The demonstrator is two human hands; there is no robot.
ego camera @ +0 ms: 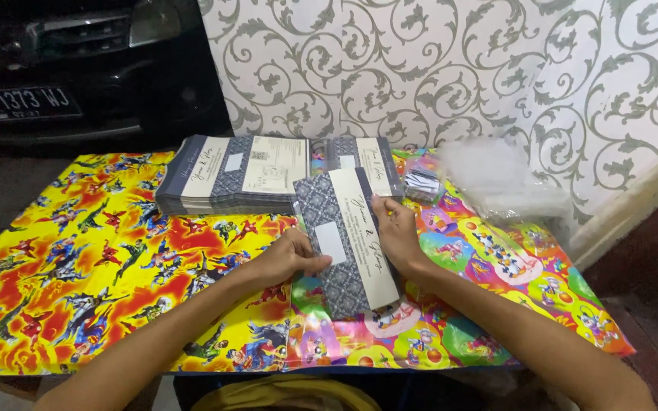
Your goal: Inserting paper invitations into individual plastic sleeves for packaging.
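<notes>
A tall blue patterned card with a cream band (pixel 346 240) lies on the bright cartoon-print cover (pixel 78 266). My left hand (pixel 289 257) grips its left edge with the thumb on the card's face. Along the card's right edge rests my right hand (pixel 396 232), fingers curled over the rim. Beyond them, a thick pile of the same cards (pixel 230 173) sits spread open, and a smaller pile (pixel 365 161) stands to its right.
A heap of clear plastic sleeves (pixel 500 181) lies at the far right by the scroll-patterned wall (pixel 451 68). A small shiny packet (pixel 423 184) sits beside the smaller pile. A dark car front (pixel 78 61) stands at the back left.
</notes>
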